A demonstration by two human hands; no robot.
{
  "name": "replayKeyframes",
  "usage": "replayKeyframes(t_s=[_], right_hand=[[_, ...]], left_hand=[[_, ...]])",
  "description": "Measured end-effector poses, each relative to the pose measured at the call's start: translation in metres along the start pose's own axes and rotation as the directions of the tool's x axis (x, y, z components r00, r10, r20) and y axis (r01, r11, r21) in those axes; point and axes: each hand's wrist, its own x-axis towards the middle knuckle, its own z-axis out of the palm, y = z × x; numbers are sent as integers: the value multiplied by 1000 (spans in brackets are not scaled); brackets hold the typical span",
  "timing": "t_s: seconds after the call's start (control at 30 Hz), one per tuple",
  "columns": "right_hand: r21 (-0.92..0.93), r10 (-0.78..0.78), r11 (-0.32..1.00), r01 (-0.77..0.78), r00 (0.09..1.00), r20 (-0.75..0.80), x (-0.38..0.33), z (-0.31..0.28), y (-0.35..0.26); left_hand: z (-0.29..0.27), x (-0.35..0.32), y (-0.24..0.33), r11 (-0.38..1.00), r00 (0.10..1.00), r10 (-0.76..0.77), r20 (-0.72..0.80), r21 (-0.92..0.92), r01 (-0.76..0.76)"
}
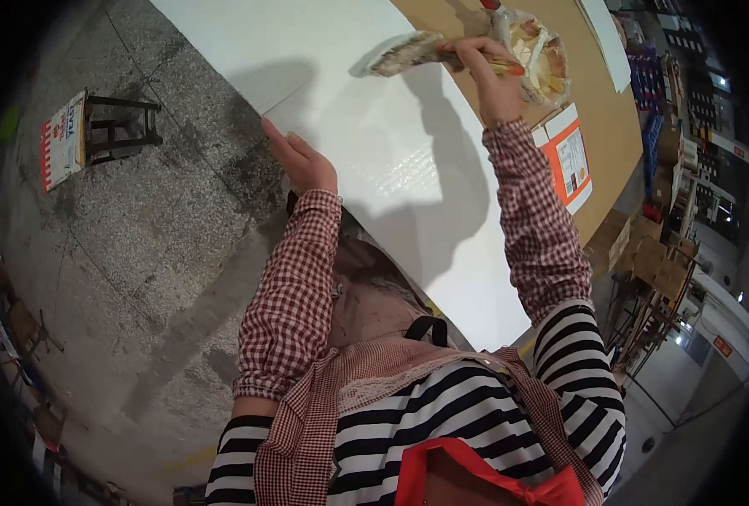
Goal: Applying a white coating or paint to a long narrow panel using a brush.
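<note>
My right hand (491, 78) is closed round the handle of a wide, flat brush (404, 54). Its pale, wet-looking bristles point left over a large white sheet (408, 169). Glossy wet streaks show on the sheet's surface, beside the shadows of my arm and head. At the sheet's left edge rests my left hand (305, 164), fingers stretched out and nothing visible in them; part of that hand may be below the edge. Just beyond my right hand stands a plastic-lined tub (547, 63) with yellowish paste inside.
Brown cardboard (611, 160) lies on the right side of the work surface, with an orange and white printed card (568, 160) on it. A dark stool (121, 128) with a printed board (62, 142) stands on the grey floor at left. Cluttered shelving (687, 169) fills the far right.
</note>
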Motion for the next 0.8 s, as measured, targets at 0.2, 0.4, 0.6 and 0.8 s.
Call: replayKeyframes(t_s=[0.2,0.4,0.6,0.8], right_hand=[[-133,68,990,-48,987,148,-34,-23,29],[-158,105,984,-82,984,147,-74,-48,12],[-98,-57,993,68,992,112,-18,-8,9],[-120,67,992,-47,983,171,-58,-43,26]], left_hand=[[-1,1,-1,999,1000,7,-4,36,-6],[-2,3,-5,999,999,33,-10,34,-33],[6,1,-7,1000,1000,12,9,12,-12],[1,4,-9,1000,1000,-3,-5,-16,3]])
